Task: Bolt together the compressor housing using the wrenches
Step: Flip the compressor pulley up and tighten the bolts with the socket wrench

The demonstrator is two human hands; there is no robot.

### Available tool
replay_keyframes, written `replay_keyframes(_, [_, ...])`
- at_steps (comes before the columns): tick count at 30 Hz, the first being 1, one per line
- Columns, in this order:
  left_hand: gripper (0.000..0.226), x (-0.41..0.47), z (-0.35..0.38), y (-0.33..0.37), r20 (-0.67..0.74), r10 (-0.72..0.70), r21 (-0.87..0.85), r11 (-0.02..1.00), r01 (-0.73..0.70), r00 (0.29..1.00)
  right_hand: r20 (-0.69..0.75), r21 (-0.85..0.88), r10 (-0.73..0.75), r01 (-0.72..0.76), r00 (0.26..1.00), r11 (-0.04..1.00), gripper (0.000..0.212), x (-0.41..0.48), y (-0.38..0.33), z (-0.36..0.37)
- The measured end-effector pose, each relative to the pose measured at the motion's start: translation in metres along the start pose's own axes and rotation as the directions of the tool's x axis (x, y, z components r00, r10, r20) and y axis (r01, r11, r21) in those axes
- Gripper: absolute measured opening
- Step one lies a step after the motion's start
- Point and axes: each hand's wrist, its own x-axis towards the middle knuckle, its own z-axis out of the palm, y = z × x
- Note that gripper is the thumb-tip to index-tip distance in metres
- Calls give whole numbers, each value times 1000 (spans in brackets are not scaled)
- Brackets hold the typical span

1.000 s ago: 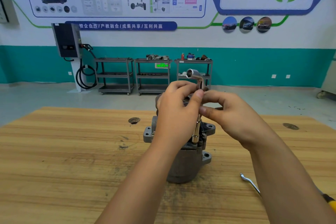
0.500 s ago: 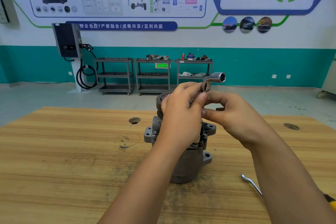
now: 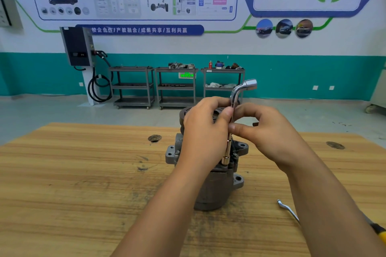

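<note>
A grey metal compressor housing (image 3: 213,190) stands upright in the middle of the wooden table (image 3: 73,183). An L-shaped chrome socket wrench (image 3: 243,87) stands vertically, its lower socket end (image 3: 225,159) seated on a bolt at the housing's upper flange. My left hand (image 3: 205,129) pinches the wrench shaft from the left. My right hand (image 3: 269,131) pinches the same shaft from the right with thumb and fingers. The bent top end points to the right and away from me. A bolt head (image 3: 177,153) shows on the left flange ear.
A second bent wrench (image 3: 287,209) lies on the table at the right, partly under my right forearm, next to a yellow-handled tool (image 3: 381,233) at the edge. Tool carts (image 3: 177,87) and a wall charger (image 3: 77,46) stand far behind the table.
The wrench's bent top swung from pointing left to pointing right as both hands twirled the shaft. The hands and housing stayed in place.
</note>
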Motion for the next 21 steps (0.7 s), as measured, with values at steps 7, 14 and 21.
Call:
replay_keyframes(7, [16,0,-2,0,7,11,-18,1000,-11,1000,53,110,-8,2,999,994,18,-2,-3,2])
replay_keyframes(14, [22,0,0,0,11,56,24,998,-57,998,-17,83,16,-15,1000,996,13,-1,-1,2])
replay_keyframes(21, [29,2,0,-1,23,76,75,994,-77,997,32,72,-9,7,999,997,21,-1,-3,0])
